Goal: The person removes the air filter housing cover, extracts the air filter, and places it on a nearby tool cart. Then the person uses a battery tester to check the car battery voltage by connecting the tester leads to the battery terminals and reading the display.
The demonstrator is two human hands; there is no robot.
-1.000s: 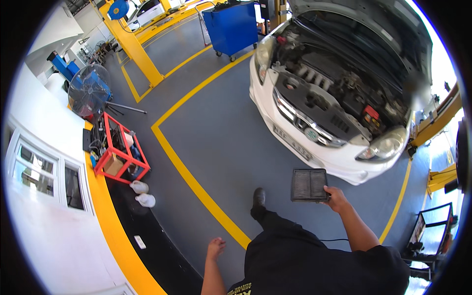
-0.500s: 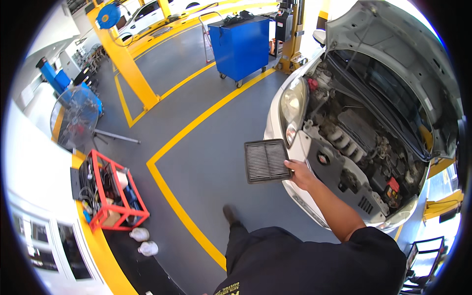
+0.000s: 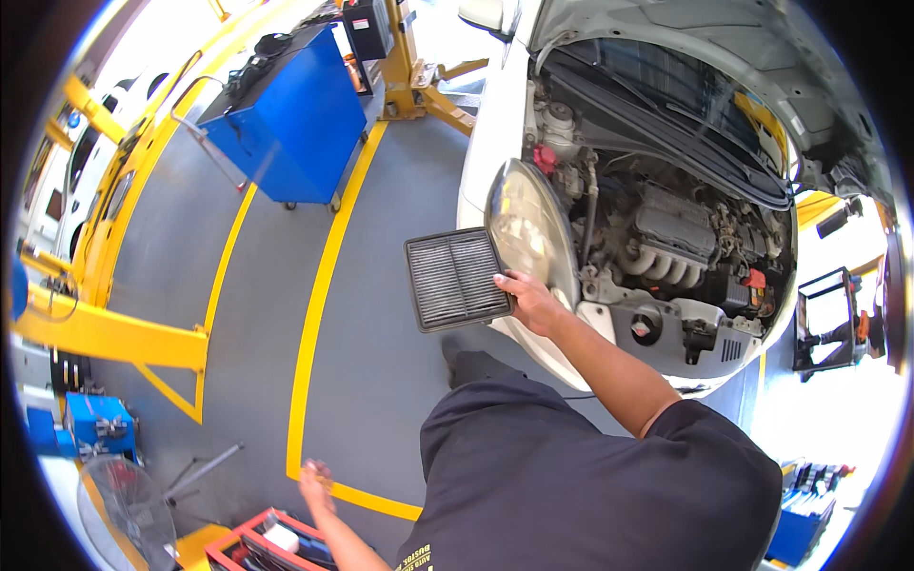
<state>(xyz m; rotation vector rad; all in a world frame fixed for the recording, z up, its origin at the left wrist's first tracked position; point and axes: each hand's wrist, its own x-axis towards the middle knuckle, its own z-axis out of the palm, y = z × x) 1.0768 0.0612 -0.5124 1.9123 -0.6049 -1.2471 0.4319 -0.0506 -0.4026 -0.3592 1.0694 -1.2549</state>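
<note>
Evidently, your right hand [image 3: 530, 303] gripped the pleated filter [image 3: 457, 281] by its edge, above the floor [image 3: 409, 181] and near the headlight [image 3: 519, 211] of the white car [image 3: 662, 224]. Your left hand [image 3: 317, 479] hung well apart, fingers loosely curled and seemingly empty. This looked like a carrying step; the next move probably called for a firm edge grip and clearance from the car.

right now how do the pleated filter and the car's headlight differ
The pleated filter is flat and rectangular; the headlight is curved and elongated. The pleated filter is grey in a dark frame; the headlight has a yellowish see-through lens. The right hand holds the pleated filter; the headlight sits in the car.
</note>
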